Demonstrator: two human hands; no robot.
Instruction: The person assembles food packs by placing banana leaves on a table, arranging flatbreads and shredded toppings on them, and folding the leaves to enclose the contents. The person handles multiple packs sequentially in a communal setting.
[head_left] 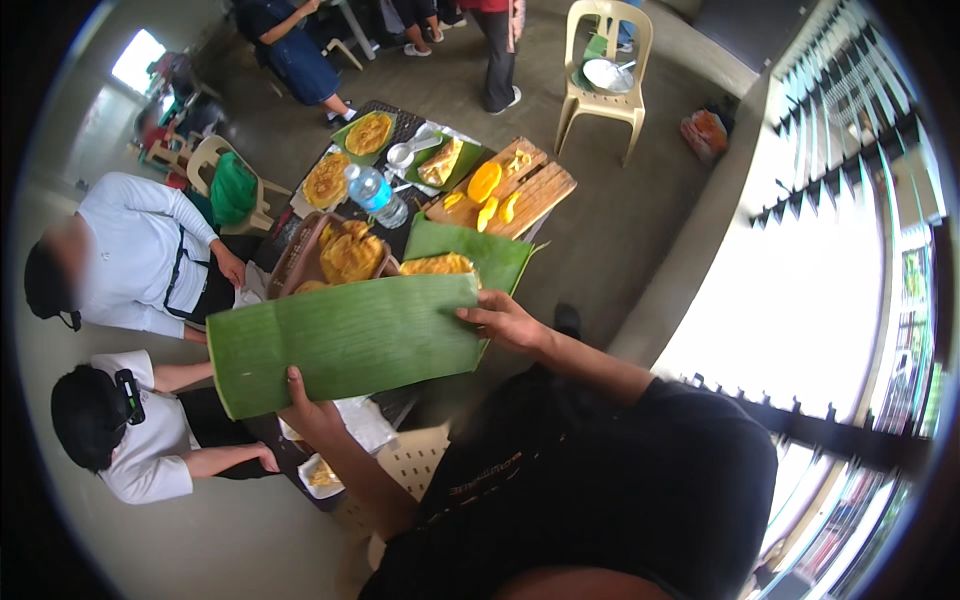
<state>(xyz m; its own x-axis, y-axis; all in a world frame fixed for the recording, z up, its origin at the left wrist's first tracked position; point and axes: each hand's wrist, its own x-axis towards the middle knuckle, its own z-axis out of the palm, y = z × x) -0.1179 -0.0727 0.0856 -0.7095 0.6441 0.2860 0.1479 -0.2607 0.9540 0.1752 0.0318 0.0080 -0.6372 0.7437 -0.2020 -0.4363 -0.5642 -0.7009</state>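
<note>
Wearer's L hand [312,415], nearest, grips the broad green leaf [345,335] at its near long edge, L of the leaf's middle: thumb on top, other fingers hidden below, so can't tell how they're set. The leaf is held up in front of the body, over the desk [405,120], stretching away from this hand and out to both sides. R hand [500,320] pinches the leaf's R end, narrow grip, w/ the leaf running off to its L. Both hands touch it, so neither's nearer. Leaf's long axis runs approx. L–R across the body, R end pointing slightly farther out, L end toward two seated co-workers. Just past the leaf's R half: a filled yellow wrap [440,264] on a second leaf [500,250]. Past its middle: a basket [285,255] of fried yellow pieces [350,252], then a water bottle [375,195]. Farther, beyond the leaf's R end: a wooden board [545,185] w/ yellow slices [485,182]. Farthest that way, a beige chair [635,105] holding a bowl [608,73].
</note>
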